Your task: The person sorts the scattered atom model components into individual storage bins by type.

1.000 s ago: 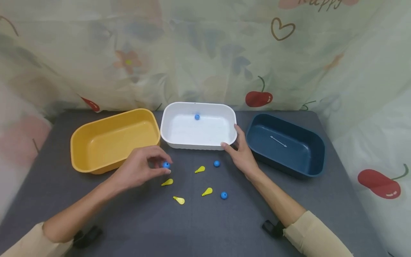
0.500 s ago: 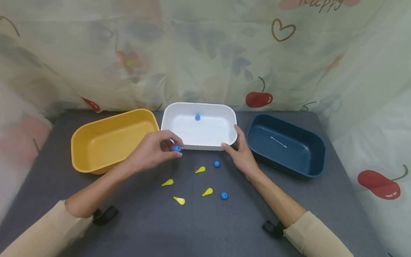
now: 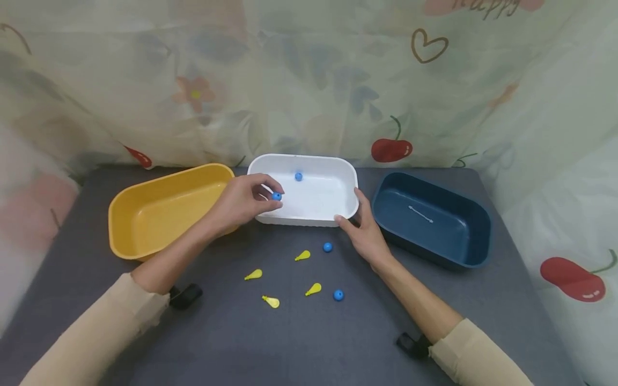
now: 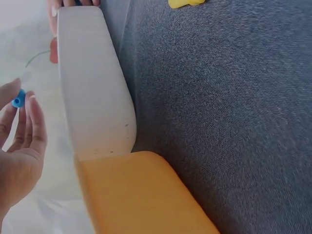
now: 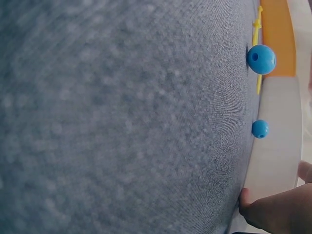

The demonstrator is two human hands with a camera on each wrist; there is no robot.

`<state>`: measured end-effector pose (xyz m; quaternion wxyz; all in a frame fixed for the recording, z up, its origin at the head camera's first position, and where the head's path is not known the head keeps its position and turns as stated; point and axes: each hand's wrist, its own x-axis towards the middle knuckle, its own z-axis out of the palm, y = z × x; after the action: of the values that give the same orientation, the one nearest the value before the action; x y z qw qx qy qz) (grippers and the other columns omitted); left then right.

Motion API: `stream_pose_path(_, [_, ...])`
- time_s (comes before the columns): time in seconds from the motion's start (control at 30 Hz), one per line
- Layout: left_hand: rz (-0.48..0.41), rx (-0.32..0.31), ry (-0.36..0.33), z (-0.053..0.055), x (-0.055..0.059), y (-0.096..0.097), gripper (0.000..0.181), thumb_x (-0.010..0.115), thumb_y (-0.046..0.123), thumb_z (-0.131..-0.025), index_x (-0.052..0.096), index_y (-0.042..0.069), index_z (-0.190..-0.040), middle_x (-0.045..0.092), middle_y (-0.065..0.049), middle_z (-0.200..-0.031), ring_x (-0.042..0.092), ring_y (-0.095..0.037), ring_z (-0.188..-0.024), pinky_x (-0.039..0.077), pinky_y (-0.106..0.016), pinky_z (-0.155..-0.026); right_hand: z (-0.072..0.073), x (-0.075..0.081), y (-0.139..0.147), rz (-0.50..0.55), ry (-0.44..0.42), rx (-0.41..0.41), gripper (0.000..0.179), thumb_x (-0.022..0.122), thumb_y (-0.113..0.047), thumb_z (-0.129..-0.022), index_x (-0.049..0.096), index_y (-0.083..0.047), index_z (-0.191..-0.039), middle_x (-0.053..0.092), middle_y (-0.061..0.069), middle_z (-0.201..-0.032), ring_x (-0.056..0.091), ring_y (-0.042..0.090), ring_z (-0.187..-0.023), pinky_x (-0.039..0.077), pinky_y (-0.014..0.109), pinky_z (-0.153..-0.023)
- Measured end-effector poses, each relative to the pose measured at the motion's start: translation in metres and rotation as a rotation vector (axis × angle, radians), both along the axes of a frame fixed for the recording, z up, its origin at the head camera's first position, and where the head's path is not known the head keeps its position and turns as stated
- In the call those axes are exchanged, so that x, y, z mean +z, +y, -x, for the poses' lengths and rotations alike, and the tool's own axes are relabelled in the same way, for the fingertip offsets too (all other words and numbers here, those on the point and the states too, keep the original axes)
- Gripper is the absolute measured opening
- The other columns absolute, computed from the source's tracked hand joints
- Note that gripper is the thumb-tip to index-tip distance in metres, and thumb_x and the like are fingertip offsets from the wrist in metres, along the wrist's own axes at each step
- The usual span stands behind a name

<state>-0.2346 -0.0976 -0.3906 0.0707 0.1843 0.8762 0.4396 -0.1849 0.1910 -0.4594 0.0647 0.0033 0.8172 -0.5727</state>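
Observation:
Thumb and fingertips of my left hand [image 3: 246, 198] pinch a blue bead [image 3: 277, 197] over the left part of the white bin [image 3: 299, 221]. The left wrist view shows the hole in this bead [image 4: 18, 99]. Inside the white bin, near its back wall, lies another blue bead [image 3: 299, 176]. My right hand [image 3: 364, 231] grips the right front corner of that bin, thumb at the front and a finger at the side rim. On the table in front are two more blue beads, one nearer the bin [image 3: 328, 247] and one closer to me [image 3: 338, 295].
Several small yellow bulb-shaped pieces [image 3: 313, 289] lie on the grey table [image 3: 289, 343]. A yellow bin [image 3: 120, 236] stands at left. At right a dark blue bin [image 3: 463, 236] holds a thin white double-ended stick [image 3: 420, 214]. A patterned curtain [image 3: 309, 80] hangs behind.
My left hand has carried the blue bead from above the table, up and to the right, over the white bin. The right hand keeps its grip on the bin's corner.

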Motion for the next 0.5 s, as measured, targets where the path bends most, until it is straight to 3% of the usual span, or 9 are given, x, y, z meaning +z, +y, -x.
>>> stream_pose_path(0.23, [0.01, 0.012, 0.006, 0.018, -0.009, 0.006, 0.022, 0.078, 0.022, -0.088, 0.072, 0.012, -0.107, 0.071, -0.001, -0.101, 0.067, -0.019, -0.092, 0.057, -0.034, -0.08, -0.001, 0.0, 0.001, 0.002, 0.008, 0.004, 0.082, 0.062, -0.033, -0.099, 0.008, -0.024, -0.16, 0.014, 0.003, -0.165, 0.024, 0.029, -0.148, 0.028, 0.05, -0.115])
stream_pose_path(0.5, [0.015, 0.066, -0.017, 0.042, -0.015, 0.016, 0.018, 0.078, 0.019, -0.088, 0.073, 0.013, -0.104, 0.069, -0.001, -0.103, 0.066, -0.019, -0.096, 0.056, -0.033, -0.084, -0.001, -0.001, 0.0, -0.006, 0.007, -0.001, 0.082, 0.063, -0.034, -0.099, 0.008, -0.024, -0.16, 0.014, 0.003, -0.166, 0.024, 0.027, -0.148, 0.027, 0.05, -0.116])
